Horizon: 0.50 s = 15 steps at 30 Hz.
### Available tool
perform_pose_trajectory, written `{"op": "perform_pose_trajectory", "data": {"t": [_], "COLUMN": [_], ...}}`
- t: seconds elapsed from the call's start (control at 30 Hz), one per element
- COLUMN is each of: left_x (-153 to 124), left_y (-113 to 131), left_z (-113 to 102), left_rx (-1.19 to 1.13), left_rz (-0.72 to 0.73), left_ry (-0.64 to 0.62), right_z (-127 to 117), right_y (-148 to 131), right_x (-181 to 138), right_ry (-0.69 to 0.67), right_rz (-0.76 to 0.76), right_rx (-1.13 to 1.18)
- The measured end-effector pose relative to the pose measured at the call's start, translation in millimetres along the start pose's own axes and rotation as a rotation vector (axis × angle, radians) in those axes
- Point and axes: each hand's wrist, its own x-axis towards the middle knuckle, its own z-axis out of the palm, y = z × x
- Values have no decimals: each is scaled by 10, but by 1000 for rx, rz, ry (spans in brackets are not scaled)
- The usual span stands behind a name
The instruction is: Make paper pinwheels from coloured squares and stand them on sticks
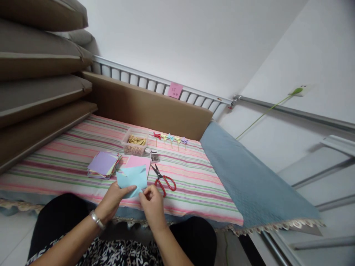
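A light blue paper square (132,176) with cuts at its corners is held up between both hands. My left hand (118,194) grips its lower left part, the thumb lying across the front. With fingertips pinched, my right hand (151,197) holds the lower right corner of the same sheet. Behind the sheet lies pink paper (140,162). Just right of the paper are scissors (161,180) with red handles, their blades slightly apart. A stack of coloured paper (103,163), purple on top, sits to the left.
A clear plastic box (135,142) holds many thin wooden sticks. Beside it is a small open box (154,156) of metal bits. Several small paper pinwheels (171,137) on sticks lie in a row farther back. Stacked cushions (41,88) rise at the left; a brown board (149,107) stands behind.
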Motion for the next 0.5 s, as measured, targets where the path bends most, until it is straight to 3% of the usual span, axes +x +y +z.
{"op": "perform_pose_trajectory", "data": {"t": [0.27,0.5], "left_x": [34,47], "left_y": [-29,-54], "left_z": [-6,-20], "left_rx": [31,60], "left_rz": [19,41], "left_ry": [14,38], "right_z": [-23,-37], "right_y": [80,125], "right_x": [11,12], "right_ry": [2,-23], "right_rz": [-34,32], "right_rx": [56,163]}}
